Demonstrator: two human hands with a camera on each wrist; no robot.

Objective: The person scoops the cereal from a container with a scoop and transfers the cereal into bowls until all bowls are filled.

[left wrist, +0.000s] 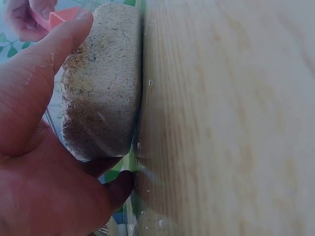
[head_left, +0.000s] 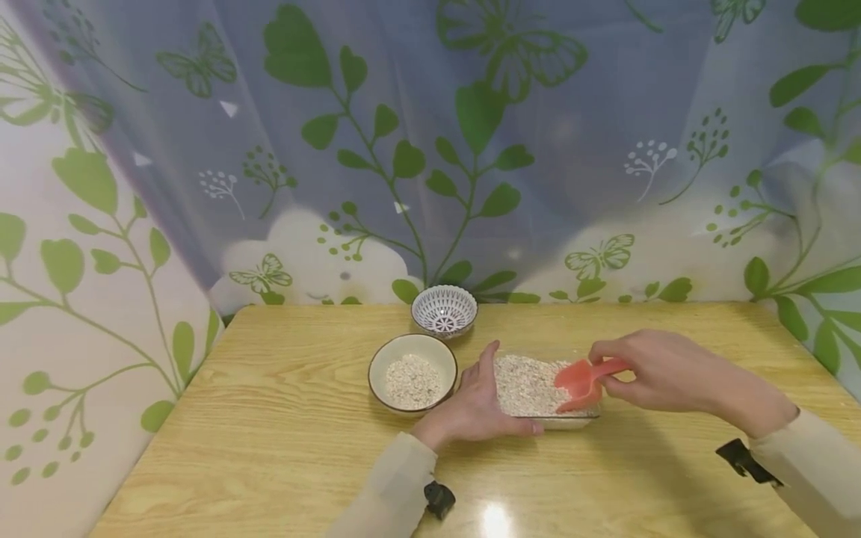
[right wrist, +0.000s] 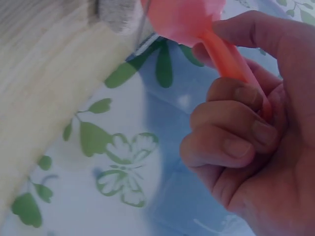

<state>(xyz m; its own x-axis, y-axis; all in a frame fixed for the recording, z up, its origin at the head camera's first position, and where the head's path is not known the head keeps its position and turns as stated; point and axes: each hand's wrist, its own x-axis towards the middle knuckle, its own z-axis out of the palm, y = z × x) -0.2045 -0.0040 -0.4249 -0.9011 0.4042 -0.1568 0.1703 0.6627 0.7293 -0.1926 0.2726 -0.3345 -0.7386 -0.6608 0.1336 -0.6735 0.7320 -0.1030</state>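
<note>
A clear glass container point(head_left: 534, 385) full of rolled oats point(left wrist: 106, 73) sits on the table. My left hand point(head_left: 476, 400) grips its left end, the thumb along the near side and the fingers round the far part of that end. My right hand point(head_left: 673, 373) holds a red-pink plastic scoop point(head_left: 580, 385) by its handle, the fingers curled round it in the right wrist view. The scoop's head dips into the oats at the right end; its front edge is partly hidden there. A cream bowl point(head_left: 380, 373) with a dark rim, holding some oats point(head_left: 412, 381), stands just left of my left hand.
A smaller patterned bowl point(head_left: 444, 310) stands behind the cream bowl, near the back edge of the wooden table point(head_left: 269, 418). A cloth point(head_left: 605, 112) with green leaves and butterflies hangs behind the table. A few small flakes lie on the tabletop beside the container.
</note>
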